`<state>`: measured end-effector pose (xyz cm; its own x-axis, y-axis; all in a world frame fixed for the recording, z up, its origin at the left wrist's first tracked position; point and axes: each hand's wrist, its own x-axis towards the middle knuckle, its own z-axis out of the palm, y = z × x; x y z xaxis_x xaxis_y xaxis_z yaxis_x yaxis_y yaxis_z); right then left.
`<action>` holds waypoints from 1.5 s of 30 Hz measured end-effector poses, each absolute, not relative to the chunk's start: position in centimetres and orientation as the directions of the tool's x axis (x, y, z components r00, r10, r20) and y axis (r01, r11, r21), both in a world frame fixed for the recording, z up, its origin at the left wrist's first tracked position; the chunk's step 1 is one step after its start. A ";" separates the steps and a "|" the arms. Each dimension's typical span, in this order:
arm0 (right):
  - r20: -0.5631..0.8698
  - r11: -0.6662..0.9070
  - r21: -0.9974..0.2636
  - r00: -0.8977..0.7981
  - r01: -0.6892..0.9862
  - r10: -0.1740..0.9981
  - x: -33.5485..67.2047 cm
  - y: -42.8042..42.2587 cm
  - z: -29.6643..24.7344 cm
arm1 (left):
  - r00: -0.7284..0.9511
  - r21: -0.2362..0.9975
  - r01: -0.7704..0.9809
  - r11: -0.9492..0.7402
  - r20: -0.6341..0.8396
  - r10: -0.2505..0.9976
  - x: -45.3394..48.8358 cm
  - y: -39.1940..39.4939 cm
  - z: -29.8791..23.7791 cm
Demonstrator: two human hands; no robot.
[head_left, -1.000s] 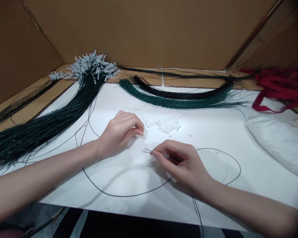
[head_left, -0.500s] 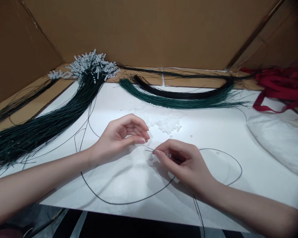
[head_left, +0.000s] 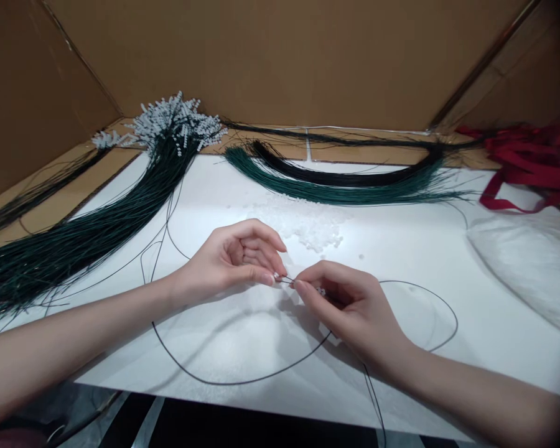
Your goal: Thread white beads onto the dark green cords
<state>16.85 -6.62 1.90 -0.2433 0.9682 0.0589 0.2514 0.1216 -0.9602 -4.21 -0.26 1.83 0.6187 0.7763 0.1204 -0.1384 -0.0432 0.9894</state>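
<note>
My left hand point(head_left: 245, 255) pinches a small white bead point(head_left: 277, 275) between thumb and a fingertip, right at the tips of thin dark wires point(head_left: 287, 280). Whether the wires pass through the bead is too small to tell. My right hand point(head_left: 343, 295) is closed on those wires just behind their ends. A few white beads point(head_left: 321, 290) show under its fingers, partly hidden. From the right hand a long dark wire point(head_left: 242, 382) curves across the white board. Behind the hands lies a loose pile of white beads point(head_left: 315, 230).
A big bundle of green wires point(head_left: 135, 205) tipped with white beads point(head_left: 177, 118) fills the left side. Green wires point(head_left: 326, 194) and black wires point(head_left: 331, 178) lie at the back. Red ribbon point(head_left: 527, 165) and a clear plastic bag point(head_left: 532, 267) are on the right. Cardboard walls point(head_left: 280, 62) enclose the board.
My left hand has moved slightly right, bringing a bead to the wire ends. Those ends stuck out free before. My right hand keeps its pinch, with little movement.
</note>
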 end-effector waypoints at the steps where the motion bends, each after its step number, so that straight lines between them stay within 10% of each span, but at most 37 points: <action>1: 0.059 0.121 -0.960 -0.239 0.252 0.969 16.8 -6.6 1.9 | 0.624 0.989 -0.141 -0.041 0.121 0.772 -4.2 -0.3 1.8; 45: 0.087 0.153 -0.950 -0.237 0.271 0.967 16.7 -6.6 2.0 | 0.666 0.994 -0.112 0.016 0.063 0.743 -4.2 -0.2 1.8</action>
